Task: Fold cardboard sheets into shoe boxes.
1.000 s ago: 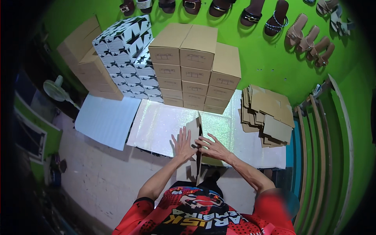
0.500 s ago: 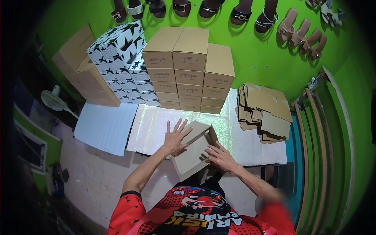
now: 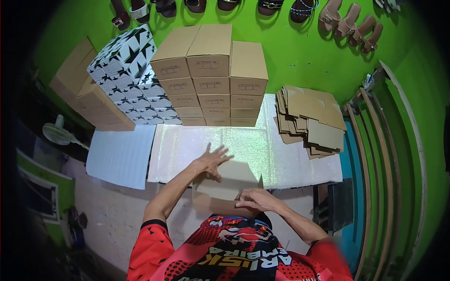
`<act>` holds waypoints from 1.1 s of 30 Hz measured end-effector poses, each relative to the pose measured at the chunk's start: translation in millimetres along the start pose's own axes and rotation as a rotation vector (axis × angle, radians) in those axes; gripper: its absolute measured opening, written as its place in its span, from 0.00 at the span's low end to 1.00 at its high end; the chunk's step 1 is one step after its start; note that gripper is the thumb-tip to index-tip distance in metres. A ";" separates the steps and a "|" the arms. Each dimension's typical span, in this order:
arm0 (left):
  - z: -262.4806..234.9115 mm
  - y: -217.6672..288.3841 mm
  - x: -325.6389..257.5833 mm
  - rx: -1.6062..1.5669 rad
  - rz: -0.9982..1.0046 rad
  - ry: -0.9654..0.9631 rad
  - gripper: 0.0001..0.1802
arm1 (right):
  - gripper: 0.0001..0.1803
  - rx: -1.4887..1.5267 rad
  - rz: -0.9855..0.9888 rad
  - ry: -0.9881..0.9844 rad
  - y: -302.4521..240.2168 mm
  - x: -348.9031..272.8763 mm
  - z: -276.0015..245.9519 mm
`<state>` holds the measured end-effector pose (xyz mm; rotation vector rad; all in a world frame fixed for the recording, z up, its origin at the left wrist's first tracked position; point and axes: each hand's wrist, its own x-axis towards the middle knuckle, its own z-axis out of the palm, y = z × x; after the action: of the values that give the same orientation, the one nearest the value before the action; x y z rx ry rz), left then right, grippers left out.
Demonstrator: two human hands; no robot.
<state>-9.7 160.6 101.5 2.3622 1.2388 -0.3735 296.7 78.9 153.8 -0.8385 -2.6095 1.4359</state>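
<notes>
Plain brown carton (image 3: 229,185) lay under both grips; beyond it stood stacked brown boxes (image 3: 211,77), star-patterned black-and-white boxes (image 3: 129,77) further left, flattened cartons (image 3: 311,119) right.

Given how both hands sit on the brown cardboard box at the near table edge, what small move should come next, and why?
Probably press the flap flat and closed. The left hand lies spread on top of the brown cardboard box, while the right hand pinches its near edge. The box sits tilted at the edge of the shiny white table sheet, apart from the stacked brown boxes, so it looks unfinished.
</notes>
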 end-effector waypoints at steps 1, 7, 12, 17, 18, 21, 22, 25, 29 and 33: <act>1.0 6.3 2.9 -0.055 0.003 -0.096 0.70 | 0.31 0.157 0.055 -0.084 0.1 -2.2 -5.2; 1.1 9.7 13.1 -0.119 -0.013 -0.166 0.51 | 0.27 0.229 0.297 -0.176 23.2 13.1 -33.7; 19.0 -27.5 21.4 -0.095 -0.104 0.268 0.31 | 0.23 -0.173 0.102 0.118 25.6 19.3 -37.5; 6.4 -32.5 27.4 -0.106 -0.153 0.489 0.24 | 0.17 -0.538 -0.064 0.412 41.5 21.0 -24.2; 0.0 -34.5 29.5 -0.124 -0.168 0.520 0.23 | 0.17 -0.586 -0.066 0.431 46.2 22.4 -20.2; 1.4 -33.2 35.2 -0.069 -0.211 0.609 0.25 | 0.15 -0.661 -0.055 0.464 70.3 31.2 -3.4; 5.5 -29.7 36.8 -0.043 -0.225 0.661 0.27 | 0.14 -0.676 -0.029 0.508 72.4 34.1 1.2; 11.1 -22.4 36.1 0.090 -0.269 0.684 0.36 | 0.15 -0.698 -0.036 0.511 78.8 39.2 7.1; 5.7 -15.7 31.3 -0.001 -0.350 0.547 0.40 | 0.17 -0.639 -0.001 0.541 81.2 37.1 6.7; 4.1 -21.6 33.6 -0.046 -0.396 0.479 0.41 | 0.26 -0.697 -0.069 0.403 81.0 34.0 7.1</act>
<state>-8.8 193.1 77.9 2.2287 1.9195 0.1178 300.9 124.0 78.2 -0.9398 -2.7529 0.2547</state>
